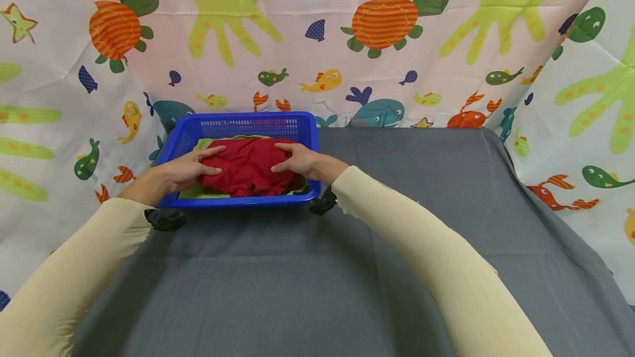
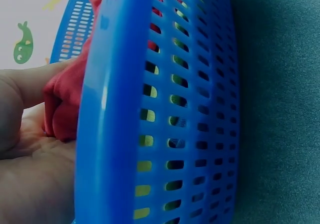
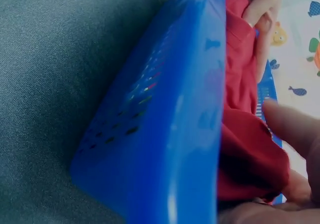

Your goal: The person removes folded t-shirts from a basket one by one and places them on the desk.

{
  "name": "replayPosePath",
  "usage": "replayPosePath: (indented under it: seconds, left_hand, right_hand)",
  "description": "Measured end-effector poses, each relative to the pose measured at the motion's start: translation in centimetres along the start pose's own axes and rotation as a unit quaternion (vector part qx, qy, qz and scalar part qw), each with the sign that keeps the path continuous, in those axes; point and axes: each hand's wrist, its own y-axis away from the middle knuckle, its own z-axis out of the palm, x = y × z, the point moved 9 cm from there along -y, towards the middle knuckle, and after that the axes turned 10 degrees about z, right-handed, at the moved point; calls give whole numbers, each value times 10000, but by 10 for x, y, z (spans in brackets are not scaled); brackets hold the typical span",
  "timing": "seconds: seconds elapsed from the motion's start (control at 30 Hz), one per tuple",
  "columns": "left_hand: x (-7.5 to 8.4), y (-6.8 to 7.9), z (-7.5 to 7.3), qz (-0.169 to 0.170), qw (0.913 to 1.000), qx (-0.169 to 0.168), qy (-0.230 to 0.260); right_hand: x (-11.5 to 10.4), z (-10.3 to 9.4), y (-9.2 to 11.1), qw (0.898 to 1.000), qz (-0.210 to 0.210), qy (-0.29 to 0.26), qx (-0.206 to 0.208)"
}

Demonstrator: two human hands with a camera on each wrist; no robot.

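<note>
A crumpled red cloth [image 1: 245, 167] lies in a blue plastic basket [image 1: 238, 201], on top of yellow-green fabric [image 1: 200, 194]. My left hand [image 1: 181, 172] grips the cloth's left side, thumb and fingers spread over it. In the left wrist view a red fold [image 2: 67, 101] sits between thumb and palm. My right hand [image 1: 305, 161] holds the cloth's right side. The right wrist view shows its thumb above the red fabric [image 3: 252, 149] and its other fingers low beside it, partly hidden by the basket rim.
The basket stands at the back left of a table covered with grey cloth [image 1: 278, 285]. Behind and beside it hangs a white curtain [image 1: 292, 32] printed with sea animals. Dark wrist cameras [image 1: 166, 219] sit close to the basket's front rim.
</note>
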Motion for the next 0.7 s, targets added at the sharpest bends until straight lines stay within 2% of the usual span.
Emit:
replayPosePath:
  seconds: [0.13,0.33,0.47,0.7]
  left_hand:
    - [0,0,-3,40,9999,108,-73]
    - [5,2,-10,244,9991,314,147]
    - [11,6,-13,332,9983,350,317]
    - [15,12,-13,389,9984,299,279]
  right_hand:
    - [-2,-5,1,9991,-117,65,400]
    - [-6,-14,4,9962,-322,-213,779]
    - [-8,-17,5,9958,-340,-386,756]
    - [-7,-15,5,9963,-336,-532,589]
